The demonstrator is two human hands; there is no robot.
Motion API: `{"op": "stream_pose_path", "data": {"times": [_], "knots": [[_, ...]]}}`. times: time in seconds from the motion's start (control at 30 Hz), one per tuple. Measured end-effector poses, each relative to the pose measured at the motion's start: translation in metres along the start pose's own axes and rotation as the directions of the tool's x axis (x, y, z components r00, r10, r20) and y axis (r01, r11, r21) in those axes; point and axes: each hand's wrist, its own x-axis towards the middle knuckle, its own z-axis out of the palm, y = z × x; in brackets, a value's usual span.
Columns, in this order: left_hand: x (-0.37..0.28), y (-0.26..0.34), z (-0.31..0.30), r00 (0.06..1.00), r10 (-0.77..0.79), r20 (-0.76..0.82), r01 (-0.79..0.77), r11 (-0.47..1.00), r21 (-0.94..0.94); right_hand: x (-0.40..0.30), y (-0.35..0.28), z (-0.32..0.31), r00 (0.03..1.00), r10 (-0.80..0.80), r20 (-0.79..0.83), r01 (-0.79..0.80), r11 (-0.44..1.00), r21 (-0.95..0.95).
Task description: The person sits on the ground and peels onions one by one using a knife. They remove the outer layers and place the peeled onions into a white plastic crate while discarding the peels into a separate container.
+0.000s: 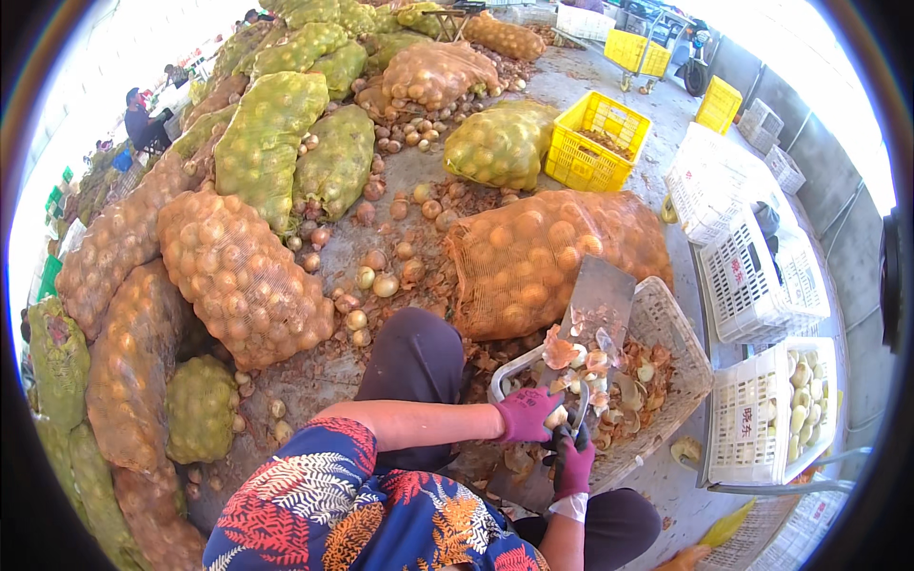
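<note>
My left hand (527, 414), in a purple work glove, holds a pale onion (555, 417) over a plastic crate (671, 314) between my knees. My right hand (573, 457), in a purple glove with dark fingers, grips a knife (583, 405) with its blade up against the onion. A flat board (602, 282) lies across the crate, bearing onion skins and several peeled onions (577, 356). Loose onion skins (643, 400) fill the crate beside the board.
Beyond the crate lies an orange mesh sack of onions (543, 250). More sacks (243, 278) are piled left, with loose onions (385, 285) on the floor. A yellow crate (585, 168) stands ahead. A white crate of peeled onions (750, 421) is at right. A person (143, 121) sits far left.
</note>
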Motion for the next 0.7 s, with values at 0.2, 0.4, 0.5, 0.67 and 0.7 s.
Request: {"op": "stream_pose_path", "data": {"times": [0.2, 0.4, 0.5, 0.67, 0.7], "knots": [[0.000, -0.013, 0.038, 0.971, 0.044, -0.237, -0.068, 0.993, -0.094, 0.031, 0.036, -0.024, 0.992, -0.021, -0.123, 0.026, 0.999, 0.036], [0.000, 0.001, 0.014, 0.991, -0.099, -0.091, 0.098, 0.995, -0.017, 0.037, 0.048, -0.030, 0.986, -0.105, -0.126, 0.109, 0.994, 0.024], [0.008, 0.000, 0.021, 0.990, -0.134, -0.040, 0.132, 0.990, -0.050, 0.043, 0.050, -0.041, 0.984, -0.144, -0.108, 0.138, 0.988, -0.062], [0.019, -0.032, 0.036, 0.990, -0.091, -0.111, 0.054, 0.952, -0.300, 0.036, 0.045, -0.043, 0.982, -0.148, -0.122, 0.134, 0.985, -0.112], [0.017, -0.029, 0.036, 0.974, -0.003, -0.227, -0.039, 0.983, -0.178, 0.031, 0.036, -0.050, 0.984, -0.126, -0.124, 0.105, 0.981, -0.161]]}}
